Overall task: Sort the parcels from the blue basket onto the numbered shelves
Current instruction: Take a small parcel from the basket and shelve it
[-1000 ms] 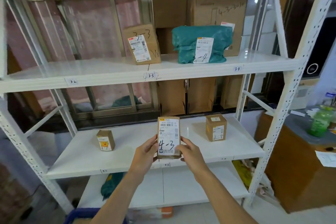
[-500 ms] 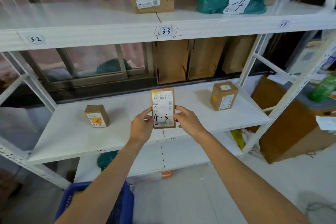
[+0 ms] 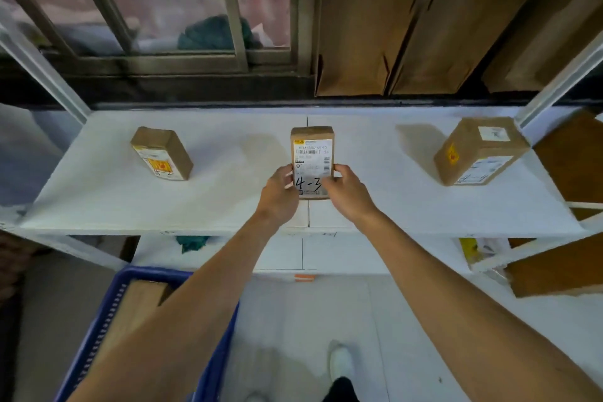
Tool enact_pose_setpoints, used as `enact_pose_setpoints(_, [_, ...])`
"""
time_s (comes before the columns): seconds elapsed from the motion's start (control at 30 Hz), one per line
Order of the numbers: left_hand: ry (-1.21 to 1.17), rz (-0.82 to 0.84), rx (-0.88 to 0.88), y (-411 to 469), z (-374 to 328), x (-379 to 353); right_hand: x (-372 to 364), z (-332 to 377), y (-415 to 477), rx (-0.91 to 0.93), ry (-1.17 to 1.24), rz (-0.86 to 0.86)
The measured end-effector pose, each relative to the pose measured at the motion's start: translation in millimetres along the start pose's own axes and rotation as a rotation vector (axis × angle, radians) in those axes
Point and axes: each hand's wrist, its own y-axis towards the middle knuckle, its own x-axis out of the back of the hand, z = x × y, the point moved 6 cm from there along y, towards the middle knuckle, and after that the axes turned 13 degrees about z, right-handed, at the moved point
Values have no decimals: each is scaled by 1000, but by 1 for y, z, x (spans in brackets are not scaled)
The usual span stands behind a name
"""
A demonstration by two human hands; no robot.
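Observation:
A small brown parcel (image 3: pixel 312 153) with a white label marked "4-3" stands upright over the middle of the white shelf (image 3: pixel 228 192). My left hand (image 3: pixel 281 194) grips its lower left edge and my right hand (image 3: pixel 349 192) grips its lower right edge. Whether its base touches the shelf is hidden by my hands. The blue basket (image 3: pixel 107 320) sits on the floor at lower left, with a brown parcel (image 3: pixel 137 307) inside it.
On the same shelf a brown box (image 3: pixel 162 152) marked "4-2" stands at the left and a larger box (image 3: pixel 479 150) at the right. Flat cardboard (image 3: pixel 408 26) leans behind the shelf. A lower shelf (image 3: pixel 342 254) shows beneath. White uprights (image 3: pixel 558 81) frame the right side.
The view has tilted down and closed in on the middle shelf. Both hands have carried the "4-3" parcel forward over that shelf, between the two boxes.

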Motion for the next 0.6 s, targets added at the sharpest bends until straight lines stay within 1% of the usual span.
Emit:
enact_pose_setpoints(0.07, [-31,-48,30,23,14,-3,-6,-12,27,4,33,4])
enact_pose_setpoints(0.2, [39,-92,33,53,32,-4,-22,-37,60,-1,77,25])
enact_pose_setpoints(0.27, [83,-71,36,63,41,-6,-30,-47,70,-6,79,39])
enact_pose_setpoints(0.4, [132,30,91,75,62,-13,-44,-60,86,-24,109,90])
enact_pose_setpoints(0.6, [110,37,99,87,75,-15,-55,-72,101,-29,152,168])
